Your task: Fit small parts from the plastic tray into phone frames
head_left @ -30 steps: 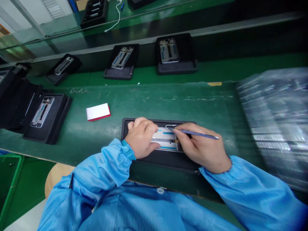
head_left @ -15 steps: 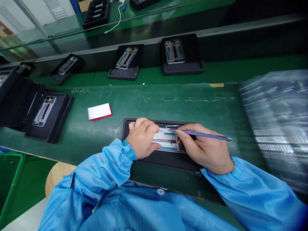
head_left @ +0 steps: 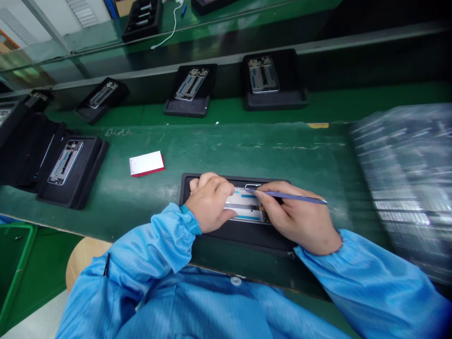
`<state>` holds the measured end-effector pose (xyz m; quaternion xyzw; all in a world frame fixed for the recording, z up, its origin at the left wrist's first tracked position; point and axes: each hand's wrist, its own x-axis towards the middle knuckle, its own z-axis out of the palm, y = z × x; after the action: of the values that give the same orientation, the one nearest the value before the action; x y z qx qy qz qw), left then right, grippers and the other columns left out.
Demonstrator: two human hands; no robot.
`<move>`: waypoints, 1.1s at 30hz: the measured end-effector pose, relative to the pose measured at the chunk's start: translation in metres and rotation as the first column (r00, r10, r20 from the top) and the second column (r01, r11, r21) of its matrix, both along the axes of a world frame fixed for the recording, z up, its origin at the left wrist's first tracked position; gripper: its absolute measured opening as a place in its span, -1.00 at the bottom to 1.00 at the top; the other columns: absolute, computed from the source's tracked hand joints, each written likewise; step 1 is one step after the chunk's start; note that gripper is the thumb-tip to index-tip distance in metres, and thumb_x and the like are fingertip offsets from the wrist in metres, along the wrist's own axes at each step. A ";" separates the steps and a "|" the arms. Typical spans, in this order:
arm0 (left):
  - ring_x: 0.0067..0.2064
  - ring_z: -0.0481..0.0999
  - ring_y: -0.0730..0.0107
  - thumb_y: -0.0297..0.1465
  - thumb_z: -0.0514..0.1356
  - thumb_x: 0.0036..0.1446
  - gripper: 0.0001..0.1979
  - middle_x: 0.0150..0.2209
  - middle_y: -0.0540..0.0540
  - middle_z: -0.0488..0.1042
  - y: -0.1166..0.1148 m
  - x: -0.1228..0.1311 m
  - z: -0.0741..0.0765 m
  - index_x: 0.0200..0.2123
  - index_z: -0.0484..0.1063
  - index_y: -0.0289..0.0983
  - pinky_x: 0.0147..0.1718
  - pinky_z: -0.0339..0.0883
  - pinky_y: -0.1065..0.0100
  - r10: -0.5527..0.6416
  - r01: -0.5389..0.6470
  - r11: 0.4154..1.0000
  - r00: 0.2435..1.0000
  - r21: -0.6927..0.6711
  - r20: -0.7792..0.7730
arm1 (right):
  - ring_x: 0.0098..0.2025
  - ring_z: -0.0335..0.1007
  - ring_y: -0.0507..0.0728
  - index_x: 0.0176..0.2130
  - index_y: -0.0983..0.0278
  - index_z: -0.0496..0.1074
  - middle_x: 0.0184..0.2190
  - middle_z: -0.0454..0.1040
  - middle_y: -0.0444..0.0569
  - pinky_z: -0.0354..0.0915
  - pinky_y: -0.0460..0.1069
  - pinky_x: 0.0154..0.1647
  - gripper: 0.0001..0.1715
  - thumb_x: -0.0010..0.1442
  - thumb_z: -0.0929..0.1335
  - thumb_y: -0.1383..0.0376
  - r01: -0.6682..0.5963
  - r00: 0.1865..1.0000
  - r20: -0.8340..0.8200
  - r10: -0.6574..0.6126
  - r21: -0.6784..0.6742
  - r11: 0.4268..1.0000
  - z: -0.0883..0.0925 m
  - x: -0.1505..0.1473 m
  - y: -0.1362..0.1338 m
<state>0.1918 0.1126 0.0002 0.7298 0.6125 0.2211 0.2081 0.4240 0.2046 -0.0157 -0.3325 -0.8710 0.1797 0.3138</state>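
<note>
Left hand: fingers together, pressing on what seems a phone frame
Right hand: fingers clamping a blue stylus, tip reaching the frame

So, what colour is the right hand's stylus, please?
The stylus is blue, clearest in the head view.

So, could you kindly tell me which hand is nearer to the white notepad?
Left: the left hand is to the lower right of the notepad; the right hand is farther right, beyond it.
</note>
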 end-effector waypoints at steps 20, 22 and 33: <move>0.33 0.41 -0.12 -0.34 0.54 0.19 -0.56 0.20 -0.25 0.59 0.002 -0.002 0.000 0.01 0.41 -0.17 0.16 0.21 -0.12 -0.008 0.008 1.000 1.000 -0.030 0.014 | -0.32 0.65 0.20 -0.12 0.13 0.59 -0.26 0.70 -0.04 0.48 0.08 -0.25 -0.81 0.51 0.38 0.15 0.032 0.999 -0.022 -0.033 -0.047 0.998 0.000 -0.001 0.003; 0.33 0.41 -0.12 -0.35 0.54 0.19 -0.56 0.20 -0.25 0.60 0.002 -0.002 0.000 0.01 0.41 -0.18 0.16 0.21 -0.12 -0.009 0.009 1.000 1.000 -0.021 0.013 | -0.32 0.65 0.20 -0.11 0.14 0.59 -0.25 0.71 -0.03 0.48 0.08 -0.24 -0.80 0.52 0.37 0.16 0.024 1.000 -0.003 -0.024 -0.054 0.998 0.000 -0.001 0.001; 0.35 0.40 -0.13 -0.31 0.55 0.20 -0.57 0.21 -0.23 0.60 0.003 -0.001 0.003 -0.01 0.43 -0.18 0.18 0.21 -0.12 -0.013 0.013 0.999 1.000 -0.049 -0.002 | -0.30 0.60 0.19 -0.15 0.16 0.52 -0.28 0.66 -0.05 0.40 0.09 -0.26 -0.71 0.57 0.28 0.15 -0.350 0.884 0.255 0.393 -0.197 0.916 0.035 -0.009 0.054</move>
<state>0.1908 0.1154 0.0033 0.7288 0.6131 0.2036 0.2267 0.4150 0.2585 0.0191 -0.2038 -0.9395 0.2488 0.1177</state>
